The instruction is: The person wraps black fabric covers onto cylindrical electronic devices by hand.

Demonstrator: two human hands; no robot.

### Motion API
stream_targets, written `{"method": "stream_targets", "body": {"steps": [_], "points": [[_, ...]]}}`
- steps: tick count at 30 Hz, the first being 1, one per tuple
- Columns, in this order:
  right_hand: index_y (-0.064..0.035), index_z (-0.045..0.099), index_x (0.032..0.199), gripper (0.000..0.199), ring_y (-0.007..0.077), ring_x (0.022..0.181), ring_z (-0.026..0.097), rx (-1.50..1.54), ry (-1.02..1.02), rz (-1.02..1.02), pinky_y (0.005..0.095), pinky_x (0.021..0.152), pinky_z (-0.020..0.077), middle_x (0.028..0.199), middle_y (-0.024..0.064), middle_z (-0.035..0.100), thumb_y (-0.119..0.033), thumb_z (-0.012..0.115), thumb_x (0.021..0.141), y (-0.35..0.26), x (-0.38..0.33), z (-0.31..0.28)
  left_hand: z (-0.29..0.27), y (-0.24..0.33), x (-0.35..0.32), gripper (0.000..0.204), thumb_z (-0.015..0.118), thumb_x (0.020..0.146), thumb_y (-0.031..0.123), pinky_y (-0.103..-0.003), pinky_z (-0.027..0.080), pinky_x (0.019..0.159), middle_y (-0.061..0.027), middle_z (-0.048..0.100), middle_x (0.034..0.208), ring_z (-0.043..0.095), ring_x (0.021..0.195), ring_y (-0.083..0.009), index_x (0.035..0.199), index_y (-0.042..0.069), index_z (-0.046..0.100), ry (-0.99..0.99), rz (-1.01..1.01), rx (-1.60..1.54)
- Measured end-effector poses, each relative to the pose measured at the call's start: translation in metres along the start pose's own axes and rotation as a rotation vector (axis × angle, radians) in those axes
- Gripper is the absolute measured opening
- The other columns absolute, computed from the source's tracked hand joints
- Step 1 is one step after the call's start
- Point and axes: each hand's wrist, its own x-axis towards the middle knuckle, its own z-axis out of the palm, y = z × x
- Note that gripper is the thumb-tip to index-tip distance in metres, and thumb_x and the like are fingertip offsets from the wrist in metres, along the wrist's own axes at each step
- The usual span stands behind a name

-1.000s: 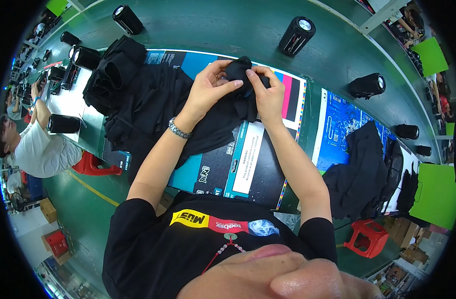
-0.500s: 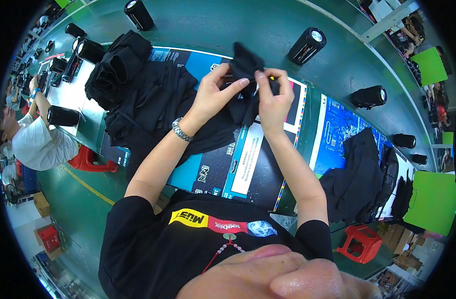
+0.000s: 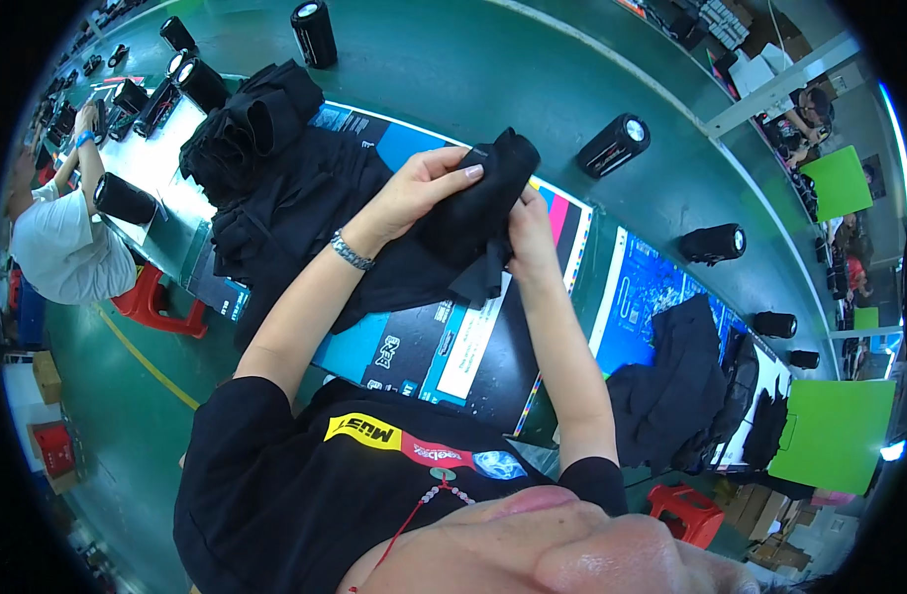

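Note:
A piece of black fabric [image 3: 476,210], rolled or folded into a tube-like shape, is held up between my two hands over the table. My left hand [image 3: 421,196], with a metal watch at its wrist, pinches its upper left side between thumb and fingers. On the right side my right hand [image 3: 533,234] grips the same piece, its fingertips partly hidden behind the cloth. Loose black cloth hangs below it. To the left, a large pile of black fabric pieces [image 3: 293,193] lies close to my left forearm.
Printed sheets [image 3: 411,348] cover the table. Another black fabric heap [image 3: 671,396] lies at the right. Black cylinders resembling speakers [image 3: 614,146] stand or lie along the green surface beyond. A co-worker [image 3: 72,243] sits at the left. Red stools [image 3: 687,515] and a green panel [image 3: 840,436] are nearby.
The black fabric has been turned and spread into a wider, tube-like shape. My right hand has moved lower and round its right side. The whole view has shifted slightly.

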Motion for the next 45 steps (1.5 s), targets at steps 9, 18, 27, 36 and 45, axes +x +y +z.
{"method": "stream_targets", "body": {"steps": [9, 18, 27, 36, 45], "points": [[-0.0007, 0.061, 0.113, 0.026, 0.0114, 0.094, 0.059, -0.146, -0.097, -0.150, 0.0249, 0.082, 0.0465, 0.102, 0.0050, 0.064, -0.004, 0.060, 0.087, -0.056, -0.014, 0.011, 0.007, 0.045, 0.019, 0.024, 0.072, 0.083, 0.020, -0.016, 0.048, 0.067, -0.0006, 0.064, 0.083, 0.060, 0.072, -0.0052, 0.098, 0.003, 0.063, -0.103, 0.009, 0.247], [0.0020, 0.060, 0.111, 0.023, 0.0108, 0.087, 0.062, -0.122, 0.095, -0.254, 0.0234, 0.077, 0.0493, 0.101, 0.0060, 0.065, -0.007, 0.060, 0.089, -0.067, -0.041, -0.007, 0.052, 0.050, 0.041, 0.022, 0.073, 0.082, 0.014, -0.016, 0.047, 0.071, 0.0004, 0.063, 0.087, 0.059, 0.078, -0.0034, 0.098, 0.003, 0.062, -0.030, 0.024, 0.246], [-0.0058, 0.064, 0.091, 0.007, 0.0061, 0.082, 0.051, -0.117, 0.339, -0.360, 0.0207, 0.072, 0.0398, 0.086, -0.0021, 0.058, -0.009, 0.066, 0.085, -0.093, -0.039, -0.095, 0.071, 0.006, 0.097, 0.034, 0.063, 0.089, 0.014, -0.026, 0.047, 0.094, -0.0055, 0.063, 0.112, 0.061, 0.103, -0.0122, 0.119, 0.001, 0.056, -0.409, -0.250, 0.111], [-0.0014, 0.063, 0.091, 0.011, 0.0191, 0.081, 0.060, -0.538, 0.826, -0.746, 0.0304, 0.077, 0.0452, 0.084, 0.0092, 0.065, -0.010, 0.065, 0.084, -0.116, 0.038, -0.187, 0.140, -0.057, 0.221, 0.015, 0.063, 0.089, 0.009, -0.022, 0.047, 0.071, -0.0029, 0.063, 0.086, 0.057, 0.078, -0.0082, 0.100, -0.001, 0.063, -0.052, 0.068, 0.244], [-0.0009, 0.062, 0.094, 0.011, 0.0157, 0.078, 0.061, 0.129, 0.563, -0.357, 0.0280, 0.067, 0.0491, 0.087, 0.0082, 0.064, -0.010, 0.063, 0.087, -0.130, 0.097, -0.195, 0.110, -0.086, 0.266, 0.016, 0.056, 0.093, 0.012, -0.024, 0.049, 0.073, -0.0041, 0.063, 0.090, 0.059, 0.078, -0.0103, 0.100, -0.001, 0.060, 0.014, -0.218, -0.037]]}}
